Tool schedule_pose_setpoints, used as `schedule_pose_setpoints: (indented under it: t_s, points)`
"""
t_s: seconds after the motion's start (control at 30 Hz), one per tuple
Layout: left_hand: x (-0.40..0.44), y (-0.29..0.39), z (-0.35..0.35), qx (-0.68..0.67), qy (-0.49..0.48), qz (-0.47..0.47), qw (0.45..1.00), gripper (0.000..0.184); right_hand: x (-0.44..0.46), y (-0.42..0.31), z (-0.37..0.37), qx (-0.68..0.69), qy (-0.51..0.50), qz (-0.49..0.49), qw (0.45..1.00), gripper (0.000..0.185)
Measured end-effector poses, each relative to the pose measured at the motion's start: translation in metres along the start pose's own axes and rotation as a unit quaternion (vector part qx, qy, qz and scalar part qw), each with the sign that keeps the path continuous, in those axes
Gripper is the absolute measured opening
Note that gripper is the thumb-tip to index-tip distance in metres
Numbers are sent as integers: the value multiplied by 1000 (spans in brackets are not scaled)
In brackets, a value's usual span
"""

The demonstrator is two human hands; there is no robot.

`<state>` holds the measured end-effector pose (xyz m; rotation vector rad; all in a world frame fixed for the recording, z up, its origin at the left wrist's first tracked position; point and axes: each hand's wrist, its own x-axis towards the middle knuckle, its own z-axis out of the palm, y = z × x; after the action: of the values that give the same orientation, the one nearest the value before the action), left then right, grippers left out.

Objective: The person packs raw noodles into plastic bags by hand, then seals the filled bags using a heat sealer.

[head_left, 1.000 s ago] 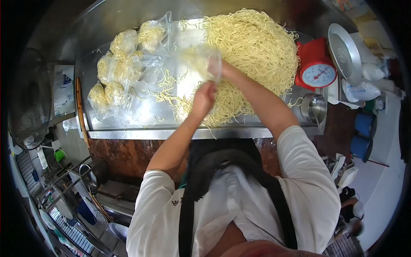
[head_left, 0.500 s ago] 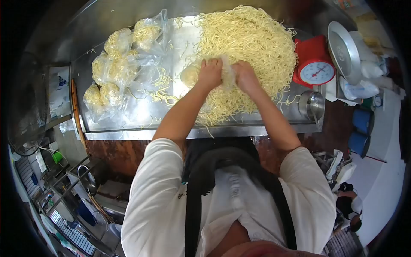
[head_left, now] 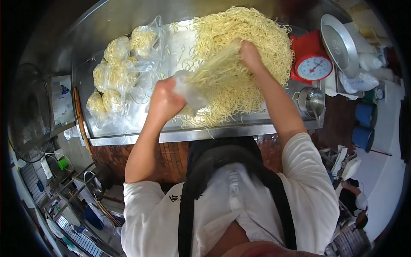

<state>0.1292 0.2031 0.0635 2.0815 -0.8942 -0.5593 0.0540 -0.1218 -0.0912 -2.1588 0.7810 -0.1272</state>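
Observation:
My left hand (head_left: 166,100) is closed on a clear plastic bag (head_left: 191,93), smeared by motion, over the front left of the noodle heap. From the bag a blurred stretch of pale yellow noodles (head_left: 217,65) runs up and right to my right hand (head_left: 250,55). That hand is closed at its upper end, above the large heap of loose noodles (head_left: 252,28); its fingertips are partly hidden. Whether some of the bag's film also reaches the right hand I cannot tell. The heap lies on a metal worktop (head_left: 147,122).
Several filled noodle bags (head_left: 115,75) lie on the left. A red dial scale (head_left: 314,68) with a metal pan (head_left: 340,45) stands right of the heap, behind a metal pot (head_left: 311,103). A fan (head_left: 28,113) is far left; another person (head_left: 353,199) shows lower right.
My left hand has moved left and toward me with the bag. My right hand has risen away from me, and the stretch between both hands has grown longer.

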Motion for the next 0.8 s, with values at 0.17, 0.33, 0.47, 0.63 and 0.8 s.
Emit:
schedule_pose_setpoints:
  t_s: [0.17,0.33,0.47,0.63,0.8]
  points:
    - [-29,-10,-27,-57,108,22,992,48,56,72,-56,-154,119,-38,980,31]
    - [-34,-92,45,64,161,48,984,60,83,1,-89,-405,-168,27,899,28]
    - [-73,-131,114,146,89,-118,978,77,-29,-122,-43,-503,-246,-87,824,33]
    - [-76,-116,161,80,218,-72,970,50,-99,-27,121,-292,-105,-383,870,29]
    - [-53,-95,122,-69,283,-81,953,12,-71,-46,151,-141,-389,-202,888,33]
